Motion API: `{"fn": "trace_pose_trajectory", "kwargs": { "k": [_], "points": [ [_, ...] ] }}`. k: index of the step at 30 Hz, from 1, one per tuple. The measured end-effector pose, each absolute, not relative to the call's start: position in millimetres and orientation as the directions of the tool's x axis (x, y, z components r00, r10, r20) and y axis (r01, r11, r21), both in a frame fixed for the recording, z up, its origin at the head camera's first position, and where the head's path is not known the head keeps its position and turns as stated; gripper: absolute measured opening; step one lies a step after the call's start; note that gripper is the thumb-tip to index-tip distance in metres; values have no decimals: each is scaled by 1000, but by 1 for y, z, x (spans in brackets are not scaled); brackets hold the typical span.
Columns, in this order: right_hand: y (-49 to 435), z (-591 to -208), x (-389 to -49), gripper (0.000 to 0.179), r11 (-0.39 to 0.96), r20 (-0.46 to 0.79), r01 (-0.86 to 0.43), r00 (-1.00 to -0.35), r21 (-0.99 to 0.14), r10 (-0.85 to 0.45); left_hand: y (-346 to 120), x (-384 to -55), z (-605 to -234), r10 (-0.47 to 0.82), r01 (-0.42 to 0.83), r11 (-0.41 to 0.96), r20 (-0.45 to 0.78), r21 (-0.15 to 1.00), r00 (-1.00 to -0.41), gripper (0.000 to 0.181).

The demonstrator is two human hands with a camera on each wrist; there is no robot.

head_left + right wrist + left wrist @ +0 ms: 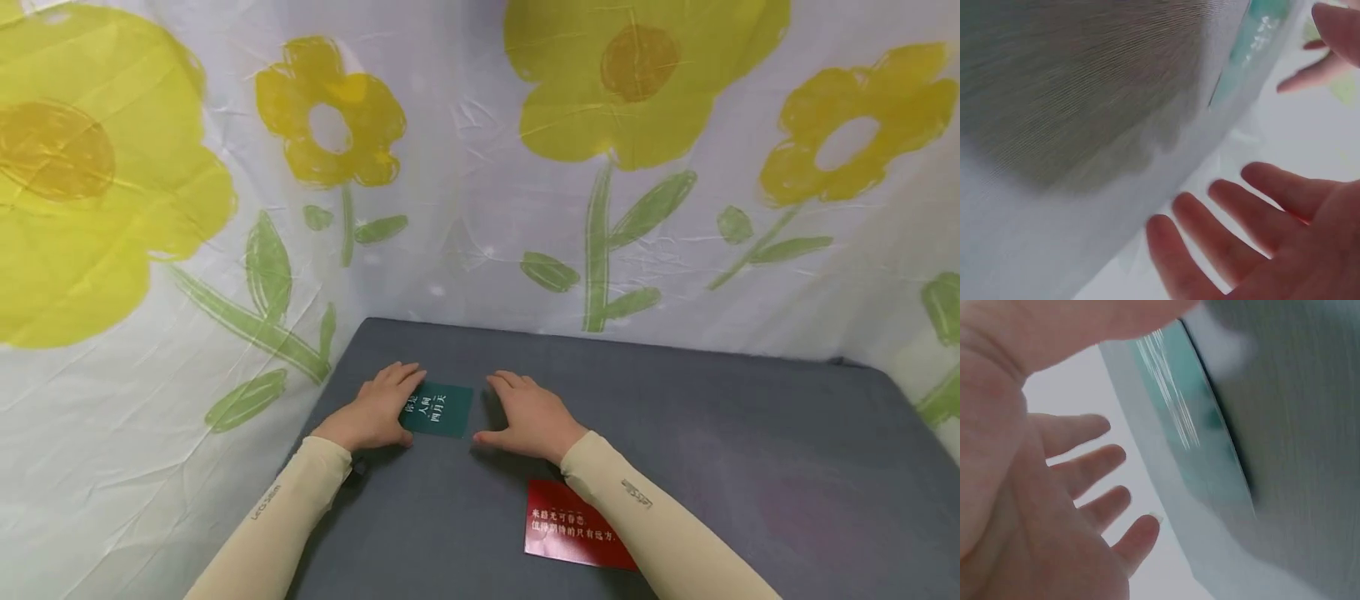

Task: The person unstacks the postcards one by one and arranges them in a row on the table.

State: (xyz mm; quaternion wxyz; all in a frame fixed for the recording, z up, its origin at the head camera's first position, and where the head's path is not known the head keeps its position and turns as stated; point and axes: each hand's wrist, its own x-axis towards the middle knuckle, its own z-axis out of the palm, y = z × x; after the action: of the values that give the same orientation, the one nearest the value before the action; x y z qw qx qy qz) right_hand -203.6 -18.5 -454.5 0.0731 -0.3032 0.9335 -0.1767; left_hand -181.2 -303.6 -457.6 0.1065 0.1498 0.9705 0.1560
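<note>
A teal card (452, 410) with white lettering lies on the grey table between the two hands. My left hand (380, 406) is over its left end and hides part of the lettering. In the left wrist view the fingers (1094, 462) are spread and hold nothing, with the teal card (1194, 419) flat beyond them. My right hand (531, 417) hovers just right of the card, thumb apart from the loosely bent fingers. The right wrist view shows its fingers (1235, 225) spread, with nothing in them. A red card (558, 533) with pale lettering lies below the right wrist, partly covered by the sleeve.
The grey table (720, 450) stretches away to the right. Behind it and along the left hangs a white cloth (465, 242) printed with yellow flowers and green leaves, meeting the table's far edge. Cream sleeves (652, 508) cover both forearms.
</note>
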Motion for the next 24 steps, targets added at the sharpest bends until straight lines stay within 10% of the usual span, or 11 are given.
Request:
{"fn": "trace_pose_trajectory", "kwargs": {
  "k": [10, 24],
  "points": [
    [85, -460, -134, 92, 788, 1, -480, -854, -387, -520, -193, -125, -448, 535, 405, 788, -188, 464, -824, 118],
    [147, -470, -83, 97, 781, -56, -466, -844, -416, -533, -121, -90, -473, 617, 548, 766, -144, 337, -774, 108]
  ]
}}
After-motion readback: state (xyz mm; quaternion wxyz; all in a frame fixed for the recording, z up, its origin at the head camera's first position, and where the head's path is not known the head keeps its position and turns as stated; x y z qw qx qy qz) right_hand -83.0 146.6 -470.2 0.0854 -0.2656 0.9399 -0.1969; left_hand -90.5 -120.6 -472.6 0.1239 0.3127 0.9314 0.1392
